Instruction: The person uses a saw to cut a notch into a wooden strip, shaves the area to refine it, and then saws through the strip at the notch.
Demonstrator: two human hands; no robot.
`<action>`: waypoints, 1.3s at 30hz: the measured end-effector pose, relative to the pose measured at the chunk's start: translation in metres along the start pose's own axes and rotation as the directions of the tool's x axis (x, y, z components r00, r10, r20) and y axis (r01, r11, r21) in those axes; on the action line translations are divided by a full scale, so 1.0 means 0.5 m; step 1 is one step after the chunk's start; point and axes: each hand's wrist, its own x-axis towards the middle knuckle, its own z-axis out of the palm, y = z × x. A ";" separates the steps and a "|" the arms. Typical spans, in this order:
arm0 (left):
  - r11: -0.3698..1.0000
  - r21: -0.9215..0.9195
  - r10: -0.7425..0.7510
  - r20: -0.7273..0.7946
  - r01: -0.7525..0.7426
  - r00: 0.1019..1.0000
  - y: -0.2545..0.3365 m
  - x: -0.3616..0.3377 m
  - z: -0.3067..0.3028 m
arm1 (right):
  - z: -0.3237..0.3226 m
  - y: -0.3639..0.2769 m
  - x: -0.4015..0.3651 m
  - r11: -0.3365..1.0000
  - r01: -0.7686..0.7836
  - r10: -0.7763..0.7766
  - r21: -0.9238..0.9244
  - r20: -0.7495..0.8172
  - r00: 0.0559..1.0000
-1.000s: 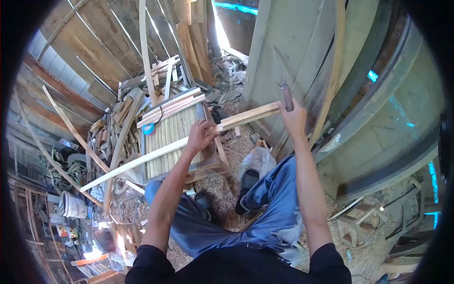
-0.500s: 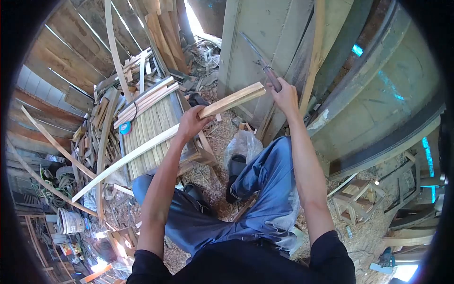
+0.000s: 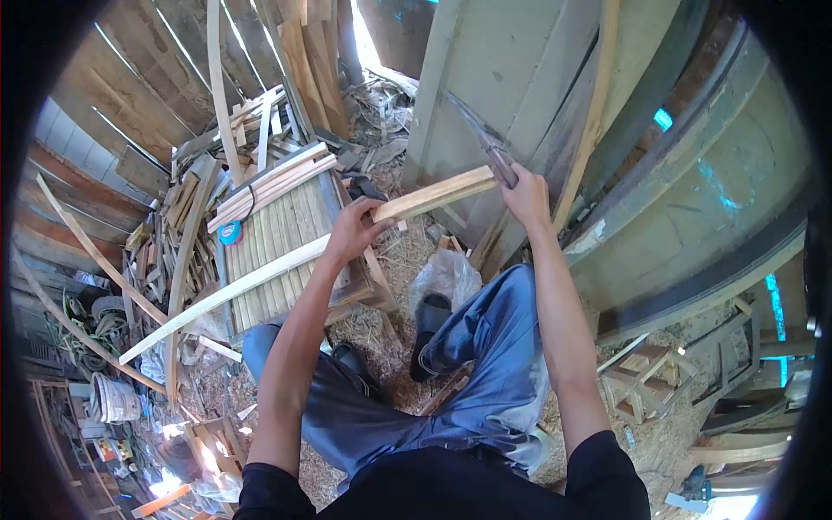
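Observation:
A long, pale wooden strip (image 3: 276,267) runs slantwise across the view, its far end pointing up to the right. My left hand (image 3: 354,227) is closed around it a little way below that end. My right hand (image 3: 526,198) grips the handle of a handsaw (image 3: 485,130), whose narrow, tapering metal blade points up and to the left. In this view the strip's end overlaps the saw's handle, right beside my right fingers. Under the strip's middle stands a low slatted wooden bench (image 3: 269,204).
On the bench lie several thin strips (image 3: 276,184) and a blue tape measure (image 3: 230,232). Scrap wood (image 3: 186,208) is piled behind it. Large panels (image 3: 485,52) lean at the right. A clear plastic bag (image 3: 446,276) lies by my feet, and a small wooden frame (image 3: 646,377) stands lower right.
The strip's far end has shifted slightly right and down, to the saw's handle. The saw has turned a little, showing more of its blade. Both hands keep their hold.

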 end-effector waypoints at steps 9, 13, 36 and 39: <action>0.993 -0.042 -0.109 -0.016 0.108 0.994 -0.047 -0.019 -0.055 | 0.043 -0.057 0.014 0.973 -0.053 0.023 0.227 0.131 0.991; 0.999 0.020 -0.031 -0.037 0.032 0.999 -0.046 -0.024 -0.053 | 0.052 -0.048 0.012 0.971 -0.012 -0.008 0.240 0.083 0.996; 0.992 0.116 0.060 -0.034 -0.056 0.998 -0.055 -0.025 -0.046 | 0.052 -0.073 0.009 0.981 0.010 -0.036 0.193 0.129 0.991; 0.995 0.068 0.073 -0.028 -0.071 0.997 -0.060 -0.021 -0.035 | 0.056 -0.078 0.009 0.990 -0.002 -0.012 0.142 0.097 0.995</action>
